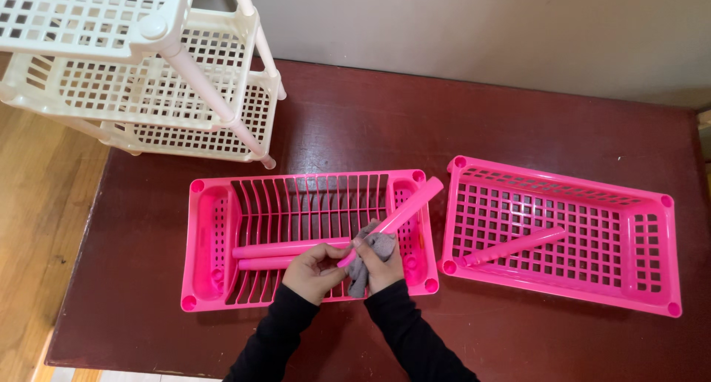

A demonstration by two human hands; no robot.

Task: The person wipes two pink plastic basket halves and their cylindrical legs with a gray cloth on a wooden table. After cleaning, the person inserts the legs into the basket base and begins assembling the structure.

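Left hand [315, 269] closed round low end of pink pole [396, 217]. Right hand [379, 262] gripping grey cloth [364, 267], cloth pressed on pole just beside left hand. Pole long axis slants up-right from hands, far end over rim of left tray [200, 241]. Both hands on it, neither nearer. Count: pink poles 4 (one held, two lying in left tray, one in right tray [666, 256]); pink trays 2; white rack [148, 71] 1, top left; cloth 1. All on dark red table [518, 123].
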